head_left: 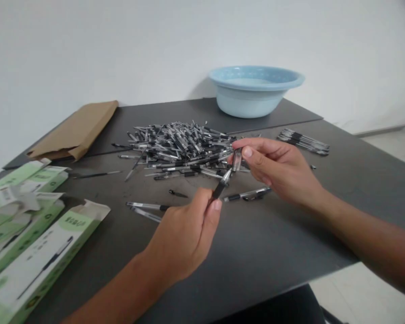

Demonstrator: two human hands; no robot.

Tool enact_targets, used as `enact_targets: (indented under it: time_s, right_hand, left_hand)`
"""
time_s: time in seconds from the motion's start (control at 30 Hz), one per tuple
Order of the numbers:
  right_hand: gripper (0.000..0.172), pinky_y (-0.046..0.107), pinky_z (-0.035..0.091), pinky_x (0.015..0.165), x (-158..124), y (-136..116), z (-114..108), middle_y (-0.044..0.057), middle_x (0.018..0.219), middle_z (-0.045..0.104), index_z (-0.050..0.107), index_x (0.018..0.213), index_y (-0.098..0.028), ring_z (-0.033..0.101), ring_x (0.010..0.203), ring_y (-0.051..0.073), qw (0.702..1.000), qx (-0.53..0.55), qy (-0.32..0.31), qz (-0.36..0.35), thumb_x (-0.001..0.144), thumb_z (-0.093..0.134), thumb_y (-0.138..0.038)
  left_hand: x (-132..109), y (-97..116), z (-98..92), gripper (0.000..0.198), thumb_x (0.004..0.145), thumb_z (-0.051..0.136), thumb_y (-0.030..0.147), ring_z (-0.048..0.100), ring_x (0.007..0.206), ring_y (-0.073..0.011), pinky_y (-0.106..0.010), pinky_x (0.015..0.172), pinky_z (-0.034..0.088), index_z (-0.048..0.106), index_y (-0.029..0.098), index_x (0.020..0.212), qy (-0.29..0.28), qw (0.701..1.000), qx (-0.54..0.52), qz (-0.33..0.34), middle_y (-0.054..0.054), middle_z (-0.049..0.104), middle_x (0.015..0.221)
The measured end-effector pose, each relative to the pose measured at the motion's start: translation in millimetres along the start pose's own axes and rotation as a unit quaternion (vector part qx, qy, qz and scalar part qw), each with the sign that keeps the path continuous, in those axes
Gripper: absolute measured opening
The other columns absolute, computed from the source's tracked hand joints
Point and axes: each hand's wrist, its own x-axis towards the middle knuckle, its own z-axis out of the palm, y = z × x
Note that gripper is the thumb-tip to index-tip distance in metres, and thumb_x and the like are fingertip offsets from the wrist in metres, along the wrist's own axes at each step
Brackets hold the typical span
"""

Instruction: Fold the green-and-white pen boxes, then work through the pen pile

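Observation:
Between the thumb and fingers of my left hand [185,231] is a pen [219,189] with a black grip, its tip slanting up to the right. My right hand [276,168] pinches a clear pen cap [236,159], its lower end right at the pen's tip; whether the tip has entered it I cannot tell. Behind both hands spreads a large heap of pens [182,144]. Two pens [145,207] lie partly hidden behind my left hand. Below my right hand rests a pen [248,194], and a small black piece [178,193] lies left of it.
A light blue basin [249,101] stands at the back. At the right lies a bundle of pens [303,141]. Green and white pen boxes [47,256] cover the left side, with a brown paper bag [77,128] behind them. The dark table [256,252] has its near edge close to me.

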Motion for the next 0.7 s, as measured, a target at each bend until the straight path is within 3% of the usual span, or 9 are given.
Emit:
enact_targets:
  time_s: [0.17, 0.37, 0.5, 0.7]
  right_hand:
    - [0.026, 0.027, 0.024, 0.039, -8.0, -4.4, -3.6, 0.001, 0.092, 0.081, 0.086, 0.113, -0.036, 0.036, 0.047, 0.008, 0.999, -0.031, 0.021, -0.011, 0.093, 0.081, -0.053]
    - [0.013, 0.028, 0.023, 0.04, -17.3, -14.4, 3.5, 0.0, 0.071, 0.07, 0.088, 0.102, -0.038, 0.039, 0.048, 0.01, 0.988, -0.098, 0.078, -0.084, 0.093, 0.084, -0.046]
    - [0.01, 0.026, 0.024, 0.037, -20.0, -18.2, 4.6, -0.002, 0.061, 0.065, 0.088, 0.097, -0.033, 0.043, 0.045, 0.009, 0.984, -0.117, 0.077, -0.111, 0.091, 0.087, -0.04]
    - [0.004, 0.024, 0.03, 0.039, -21.3, -21.0, -1.4, -0.003, 0.068, 0.071, 0.087, 0.096, -0.029, 0.048, 0.046, 0.006, 0.974, -0.145, 0.079, -0.154, 0.092, 0.086, -0.032]
  left_hand:
    - [-1.3, -0.5, 1.4, 0.031, 0.114, 0.031, 0.043, 0.07, 0.056, -0.018, -0.029, 0.052, 0.045, 0.054, 0.026, 0.101, -0.024, 1.0, 0.004, -0.003, 0.002, 0.074, 0.076]
    - [-3.6, -2.1, 1.9, 0.024, 0.114, 0.035, 0.038, 0.069, 0.055, -0.0177, -0.029, 0.051, 0.046, 0.055, 0.026, 0.108, -0.031, 0.999, 0.004, 0.009, 0.004, 0.073, 0.074]
    - [-2.8, -3.1, 0.2, 0.02, 0.112, 0.038, 0.031, 0.068, 0.053, -0.0156, -0.028, 0.051, 0.046, 0.055, 0.025, 0.103, -0.013, 0.999, 0.014, 0.043, 0.005, 0.07, 0.07]
    - [-2.8, -1.4, -8.9, 0.016, 0.108, 0.043, 0.021, 0.062, 0.046, -0.0117, -0.025, 0.048, 0.042, 0.053, 0.023, 0.096, 0.045, 0.992, 0.059, 0.099, 0.009, 0.064, 0.063]
